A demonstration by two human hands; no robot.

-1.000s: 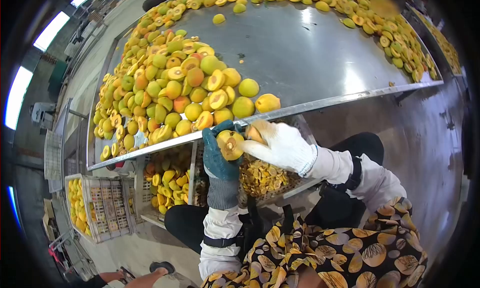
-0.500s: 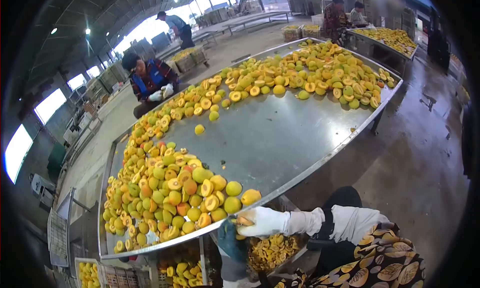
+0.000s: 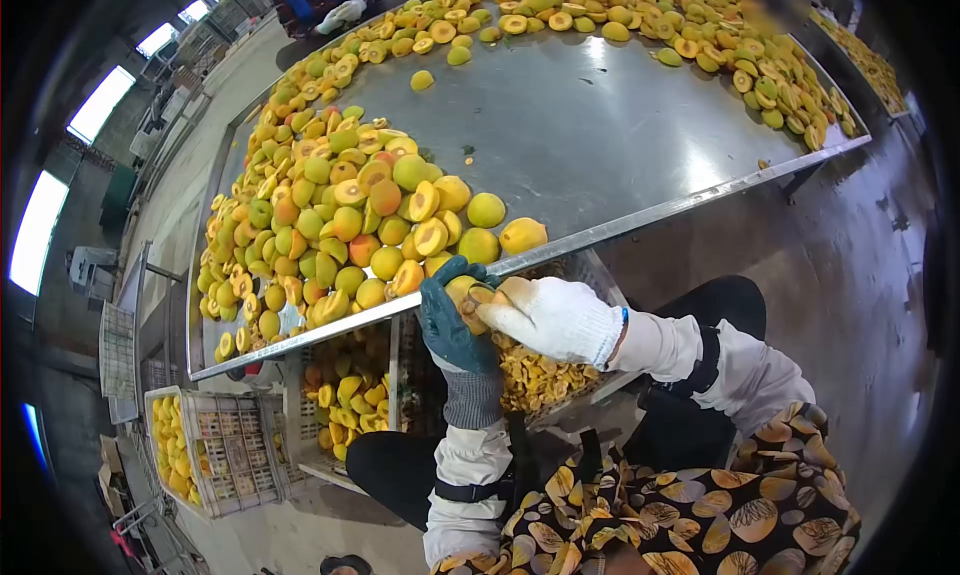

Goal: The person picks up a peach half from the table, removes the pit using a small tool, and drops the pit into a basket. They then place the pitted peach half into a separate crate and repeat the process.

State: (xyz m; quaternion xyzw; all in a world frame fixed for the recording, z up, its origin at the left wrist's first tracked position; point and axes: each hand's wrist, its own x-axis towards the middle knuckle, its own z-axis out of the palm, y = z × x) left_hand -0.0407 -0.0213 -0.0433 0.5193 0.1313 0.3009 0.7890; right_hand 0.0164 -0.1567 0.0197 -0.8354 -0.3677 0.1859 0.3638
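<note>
My left hand point(image 3: 455, 320), in a dark green glove with a grey cuff, is closed round a yellow-green fruit point(image 3: 466, 301) below the table's near edge. My right hand point(image 3: 560, 318), in a white glove, presses its fingers against the same fruit; any tool in it is hidden. Just beyond, whole and halved fruits point(image 3: 345, 195) are heaped on the metal table point(image 3: 560, 125). Beneath my hands, a crate holds cut yellow pieces point(image 3: 540, 377).
Crates of halved fruit stand at the lower left, one under the table point(image 3: 350, 400), another beside it point(image 3: 172, 450). A co-worker point(image 3: 325, 3) with white gloves is at the far side. A second fruit-covered table point(image 3: 865, 63) is at the upper right.
The view has tilted down, so the table appears higher and more of my arms and the crates show. Both hands remain together at the fruit, which is now more visible.
</note>
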